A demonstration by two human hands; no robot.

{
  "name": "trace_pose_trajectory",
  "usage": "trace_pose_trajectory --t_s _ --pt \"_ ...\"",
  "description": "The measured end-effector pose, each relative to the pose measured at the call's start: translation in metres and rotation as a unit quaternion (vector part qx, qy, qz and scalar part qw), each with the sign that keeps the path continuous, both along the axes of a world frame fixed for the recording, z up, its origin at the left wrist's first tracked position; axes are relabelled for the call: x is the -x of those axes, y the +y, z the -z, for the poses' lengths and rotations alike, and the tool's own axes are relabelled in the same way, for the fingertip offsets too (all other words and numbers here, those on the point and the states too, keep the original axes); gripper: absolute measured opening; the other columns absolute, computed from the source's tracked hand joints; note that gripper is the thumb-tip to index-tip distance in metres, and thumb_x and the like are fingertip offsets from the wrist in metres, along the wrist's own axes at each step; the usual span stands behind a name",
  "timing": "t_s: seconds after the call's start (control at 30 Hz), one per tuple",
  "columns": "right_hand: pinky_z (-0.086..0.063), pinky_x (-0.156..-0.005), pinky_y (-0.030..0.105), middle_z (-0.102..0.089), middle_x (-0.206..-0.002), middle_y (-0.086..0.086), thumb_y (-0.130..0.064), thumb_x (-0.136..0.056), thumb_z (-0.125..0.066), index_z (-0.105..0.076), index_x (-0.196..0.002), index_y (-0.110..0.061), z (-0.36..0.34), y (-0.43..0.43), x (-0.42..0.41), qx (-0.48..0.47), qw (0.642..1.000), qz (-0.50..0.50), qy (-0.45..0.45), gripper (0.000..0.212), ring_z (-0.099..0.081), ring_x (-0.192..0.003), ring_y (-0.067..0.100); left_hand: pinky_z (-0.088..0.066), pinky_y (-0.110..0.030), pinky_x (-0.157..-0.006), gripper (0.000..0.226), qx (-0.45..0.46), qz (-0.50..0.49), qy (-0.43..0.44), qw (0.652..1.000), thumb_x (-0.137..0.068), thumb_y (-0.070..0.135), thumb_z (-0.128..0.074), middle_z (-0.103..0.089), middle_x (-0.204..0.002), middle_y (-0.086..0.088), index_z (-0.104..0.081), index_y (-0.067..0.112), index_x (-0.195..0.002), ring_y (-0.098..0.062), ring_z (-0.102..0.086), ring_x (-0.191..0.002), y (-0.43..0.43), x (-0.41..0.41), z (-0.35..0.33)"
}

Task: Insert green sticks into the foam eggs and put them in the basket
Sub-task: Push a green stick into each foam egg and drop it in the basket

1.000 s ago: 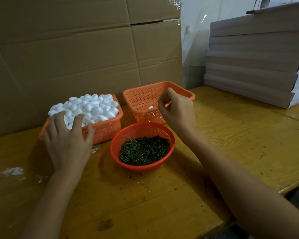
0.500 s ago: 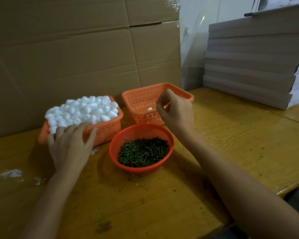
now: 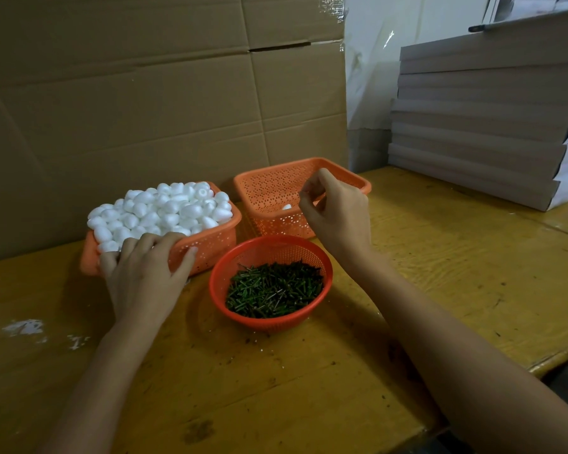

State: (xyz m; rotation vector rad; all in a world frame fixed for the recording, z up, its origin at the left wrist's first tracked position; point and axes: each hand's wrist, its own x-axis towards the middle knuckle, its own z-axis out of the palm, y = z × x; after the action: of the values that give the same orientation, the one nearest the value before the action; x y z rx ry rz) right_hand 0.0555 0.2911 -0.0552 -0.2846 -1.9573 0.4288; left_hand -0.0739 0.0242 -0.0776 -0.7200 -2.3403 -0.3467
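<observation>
Honestly, the heaped foam eggs [image 3: 164, 208] are your main risk: your left hand [image 3: 145, 276] curls over the near rim of their full basket [image 3: 210, 247], can't tell if its grip has an egg, and a careless drag could roll some onto the surface [image 3: 456, 273]. Your right hand [image 3: 338, 217] hovers over the second basket [image 3: 269, 188], where one egg [image 3: 286, 207] lies, its grip pinched but on what I can't tell. With the cardboard [image 3: 145, 109] close behind and the bowl [image 3: 276, 252] of green sticks [image 3: 273, 290] just beside both baskets, your open room is toward you and rightward.
</observation>
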Motion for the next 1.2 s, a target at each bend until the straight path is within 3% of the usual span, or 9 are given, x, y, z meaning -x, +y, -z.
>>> trace_pose_trajectory --t_s 0.63,1.2 --pt "-0.061 -0.062 0.036 -0.072 -0.09 -0.009 -0.023 -0.096 -0.069 -0.066 -0.097 -0.017 0.0007 -0.0016 0.0004 -0.008 1.0 0.001 0.007 0.007 -0.068 -0.075 0.006 -0.039 -0.052 -0.093 0.048 0.049 -0.018 -0.051 0.997 -0.101 0.062 -0.053 -0.074 -0.11 -0.012 -0.069 0.024 -0.126 -0.039 -0.063 -0.109 0.0007 0.0041 -0.0046" --pt "-0.061 -0.064 0.036 -0.068 -0.087 -0.012 -0.021 -0.095 -0.071 -0.067 -0.094 -0.018 -0.0028 -0.0021 -0.0044 0.022 0.999 0.019 0.031 0.005 -0.066 -0.074 0.006 -0.041 -0.052 -0.089 0.036 0.029 -0.006 -0.043 0.999 -0.101 0.038 -0.067 -0.073 -0.11 -0.016 -0.071 0.004 -0.114 -0.039 -0.068 -0.099 0.0032 -0.0025 -0.007"
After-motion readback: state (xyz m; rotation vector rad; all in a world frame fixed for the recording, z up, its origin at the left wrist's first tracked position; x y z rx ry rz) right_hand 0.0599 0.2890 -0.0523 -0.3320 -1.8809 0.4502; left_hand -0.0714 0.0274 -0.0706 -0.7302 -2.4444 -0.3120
